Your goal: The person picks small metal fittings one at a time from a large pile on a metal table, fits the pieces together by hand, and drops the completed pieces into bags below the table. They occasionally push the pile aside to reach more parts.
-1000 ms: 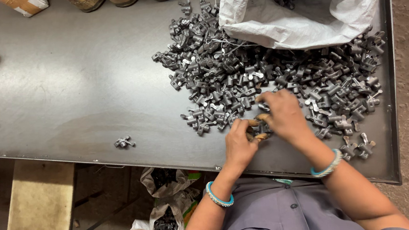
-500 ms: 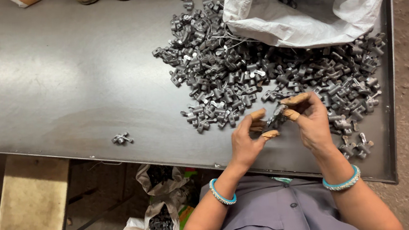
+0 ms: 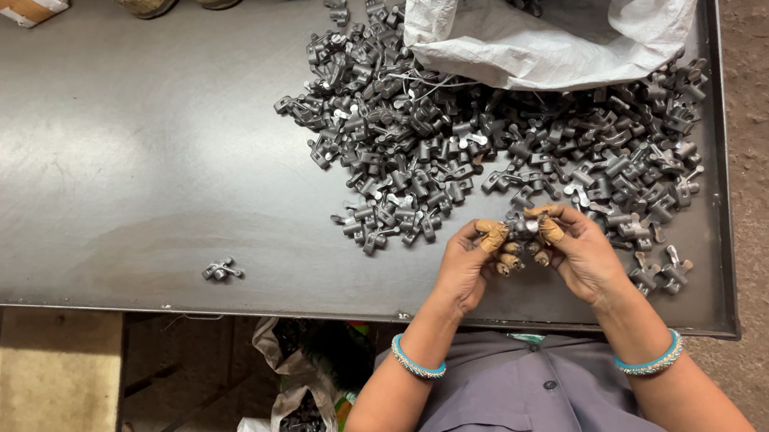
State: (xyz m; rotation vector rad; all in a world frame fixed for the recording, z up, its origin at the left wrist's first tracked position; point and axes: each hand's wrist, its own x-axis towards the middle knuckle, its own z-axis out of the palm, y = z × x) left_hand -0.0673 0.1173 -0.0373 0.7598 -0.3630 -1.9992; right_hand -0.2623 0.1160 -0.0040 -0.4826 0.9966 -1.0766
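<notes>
At the near edge of the grey steel table [image 3: 117, 176], the left hand [image 3: 465, 269] and right hand [image 3: 586, 258] pinch one small dull metal part [image 3: 522, 228] between taped fingertips [image 3: 492, 236]. Its axis runs roughly left-right; fingers hide its ends. Beyond lie a heap of like forgings [image 3: 454, 153] and a white sack [image 3: 563, 20].

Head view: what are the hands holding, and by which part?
Both hands, left hand and right hand, pinch one small grey metal part between taped fingertips, at its two ends.

Two hands [image 3: 524, 254]; two bangles [image 3: 414, 359]; two white sacks [image 3: 563, 25]; one parts heap [image 3: 453, 144].
</notes>
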